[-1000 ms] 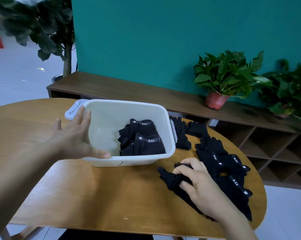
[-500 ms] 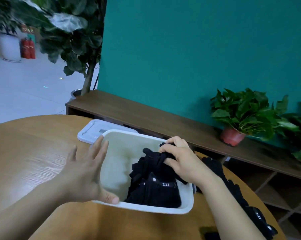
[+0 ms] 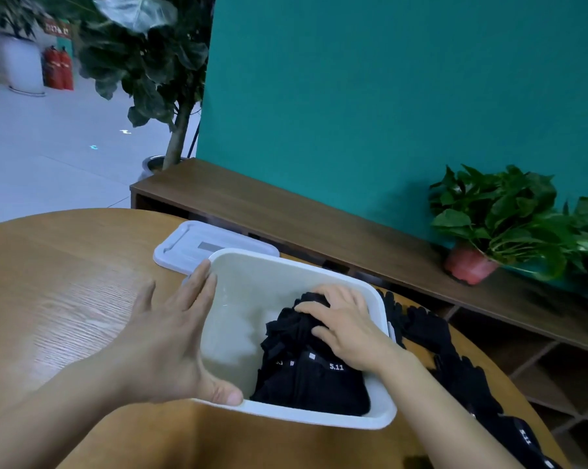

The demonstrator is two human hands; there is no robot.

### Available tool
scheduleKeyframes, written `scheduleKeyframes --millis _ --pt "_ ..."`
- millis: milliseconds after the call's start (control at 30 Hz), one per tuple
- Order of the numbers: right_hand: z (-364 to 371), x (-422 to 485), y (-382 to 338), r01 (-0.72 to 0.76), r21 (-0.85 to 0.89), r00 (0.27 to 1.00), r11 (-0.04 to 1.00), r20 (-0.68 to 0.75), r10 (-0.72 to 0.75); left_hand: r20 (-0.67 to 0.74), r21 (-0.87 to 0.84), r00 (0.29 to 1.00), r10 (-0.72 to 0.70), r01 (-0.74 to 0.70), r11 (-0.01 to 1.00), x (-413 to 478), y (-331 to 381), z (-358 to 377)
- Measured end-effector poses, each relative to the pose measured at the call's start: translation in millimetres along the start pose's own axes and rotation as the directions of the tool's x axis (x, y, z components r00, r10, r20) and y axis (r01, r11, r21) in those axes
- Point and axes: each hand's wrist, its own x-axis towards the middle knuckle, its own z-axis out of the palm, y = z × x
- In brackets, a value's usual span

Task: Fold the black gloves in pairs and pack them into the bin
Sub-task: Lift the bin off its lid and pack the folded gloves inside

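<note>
The white bin stands on the round wooden table. Folded black gloves with "5.11" labels fill its right half. My right hand is down inside the bin, its fingers spread over the top glove bundle and pressing on it. My left hand steadies the bin from the left: straight fingers lie along the outer wall and the thumb rests on the near rim. Several loose black gloves lie on the table to the right of the bin, partly hidden by my right forearm.
The bin's grey lid lies flat behind its far left corner. A low wooden shelf runs along the teal wall behind the table, with a potted plant on it at the right. A tall plant stands at the back left.
My right hand took a glove bundle from the table, carried it over the bin and has lowered it onto the pile inside. The view tilted up. My left hand stayed on the bin.
</note>
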Motion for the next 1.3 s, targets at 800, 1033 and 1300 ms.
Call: scheduleKeyframes --millis 800,1033,1300 --pt "-0.1 -31.5 -11.5 -0.190 0.035 0.977 0.981 -0.094 0.193 -0.018 -0.006 1.000 -0.010 0.010 1.000 1.4 2.1 -0.7" --pt "7.1 -18.4 -14.9 -0.232 -0.052 0.959 0.971 0.154 0.238 -0.031 -0.035 0.999 -0.017 0.016 0.999 6.4 -0.9 3.3" --pt "3.5 -19.7 -20.0 -0.243 -0.074 0.950 0.967 0.184 0.253 -0.018 0.033 0.999 -0.032 0.032 0.999 7.7 -4.7 -3.7"
